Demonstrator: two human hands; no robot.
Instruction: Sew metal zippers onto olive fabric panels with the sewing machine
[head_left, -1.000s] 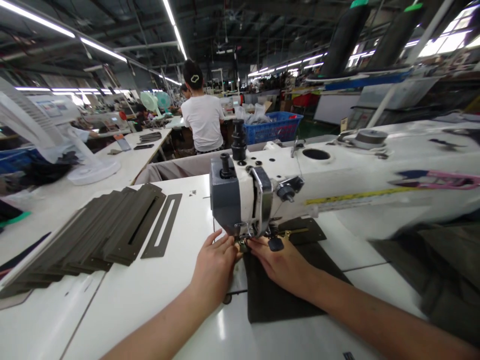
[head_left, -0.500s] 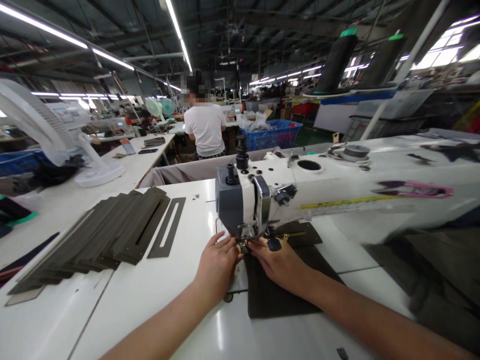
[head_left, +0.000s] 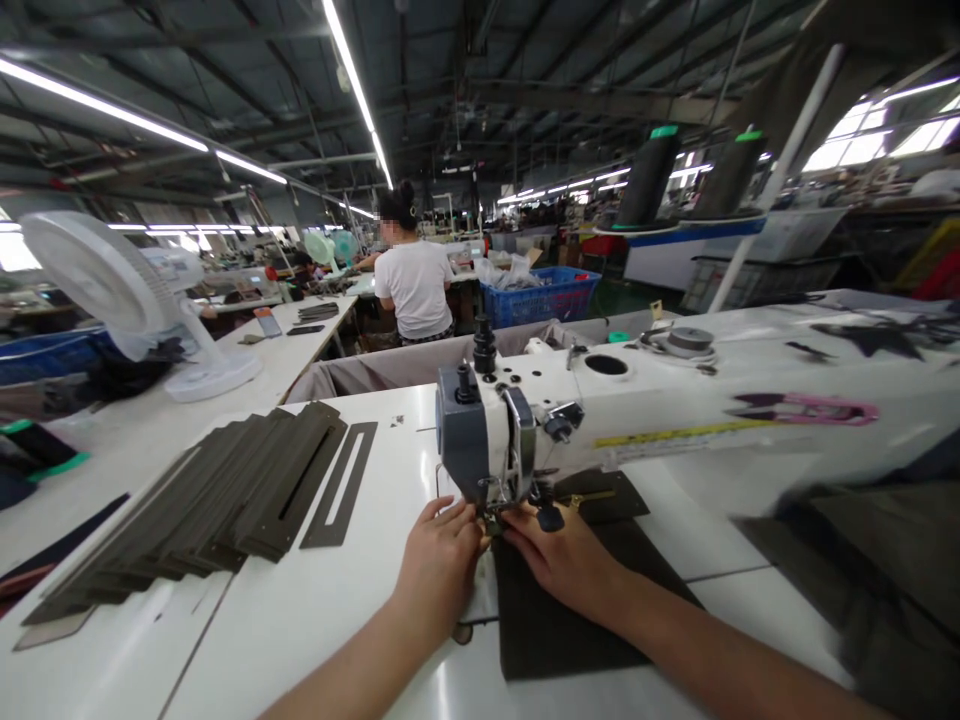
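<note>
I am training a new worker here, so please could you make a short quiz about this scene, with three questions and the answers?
1. Which hand rests on the dark fabric panel beside the sewing machine head: the left hand or the right hand?
2. True or false: the stack of slotted olive strips lies to the left of the sewing machine head.
3. What colour is the plastic basket beyond the machine, beside the co-worker?

Key: 1. the right hand; 2. true; 3. blue.
</note>
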